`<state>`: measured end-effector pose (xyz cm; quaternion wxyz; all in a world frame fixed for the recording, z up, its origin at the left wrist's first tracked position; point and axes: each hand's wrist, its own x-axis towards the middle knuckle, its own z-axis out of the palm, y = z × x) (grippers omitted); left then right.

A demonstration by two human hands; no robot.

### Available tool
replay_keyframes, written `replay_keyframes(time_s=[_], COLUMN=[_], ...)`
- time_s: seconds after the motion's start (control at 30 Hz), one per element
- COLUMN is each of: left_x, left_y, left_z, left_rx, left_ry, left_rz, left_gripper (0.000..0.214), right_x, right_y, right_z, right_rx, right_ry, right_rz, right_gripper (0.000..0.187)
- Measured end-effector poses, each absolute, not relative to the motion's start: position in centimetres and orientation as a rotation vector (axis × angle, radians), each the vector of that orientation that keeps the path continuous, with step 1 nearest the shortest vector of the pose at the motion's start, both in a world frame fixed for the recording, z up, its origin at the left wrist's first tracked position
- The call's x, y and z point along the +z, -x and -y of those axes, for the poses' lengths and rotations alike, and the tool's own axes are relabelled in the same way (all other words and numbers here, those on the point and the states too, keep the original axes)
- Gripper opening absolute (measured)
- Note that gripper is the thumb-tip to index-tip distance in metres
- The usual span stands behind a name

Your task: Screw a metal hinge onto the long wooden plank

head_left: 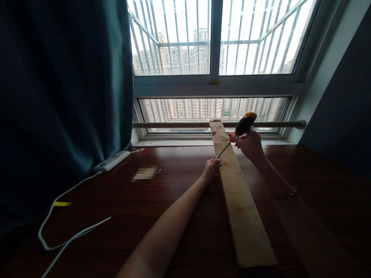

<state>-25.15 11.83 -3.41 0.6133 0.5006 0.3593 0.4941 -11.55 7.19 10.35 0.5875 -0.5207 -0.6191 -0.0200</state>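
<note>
1. Closest to the camera you've got the near end of a long wooden plank [243, 208] lying flat on the dark wood bench [162, 216], running away toward the window. Both forearms come in from the bottom, one on each side of the plank

2. Off to the left on the bench there's a white cable [58, 235] looping around, with a little yellow tag [62, 203] next to it

3. The right wrist has a thin bracelet [282, 195] on it, arm lying just right of the plank

4. Further up, the left hand [211, 168] is at the plank's left edge, fingers pinched narrow around some small metal bit [218, 162] sitting on the wood, too tiny to say what it is exactly

5. The right hand [248, 143] is wrapped tight around the black and yellow handle of a screwdriver [236, 135], shaft tilted down-left so the tip meets that metal bit right by the left fingers

6. Left of the hands: a small blurred thing [145, 173] on the bench, and a white power bank [111, 161] near the curtain with the cable plugged in

7. At the back, the plank's far end leans on a rail [174, 124] along the window [214, 58], dark teal curtain [63, 85] on the left, apartment blocks outside
</note>
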Motion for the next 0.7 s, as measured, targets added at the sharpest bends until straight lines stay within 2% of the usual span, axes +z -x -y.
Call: replay_keyframes(time_s=[0.2,0.3,0.47,0.7], left_x=[-3.5,-3.6,-3.7,-3.5], left_y=[25.1,25.1,25.1,25.2], left_z=[-11.8,-11.9,-12.0,-11.9], left_rx=[1.141,1.136,1.137,1.134], left_ry=[-1.145,-1.145,-1.143,-1.134], left_rz=[-0.831,-0.835,-0.827,-0.82], left_gripper=[0.026,0.027,0.026,0.025], right_x=[10.4,10.7,10.9,10.6], right_y=[11.5,11.7,12.4,11.9], right_z=[-7.2,-6.8,-6.2,-6.7], right_rx=[0.0,0.18,0.49,0.173], right_ry=[1.216,1.161,0.978,1.096], right_rz=[1.408,1.373,1.385,1.338], right_gripper=[0.044,0.048,0.036,0.039])
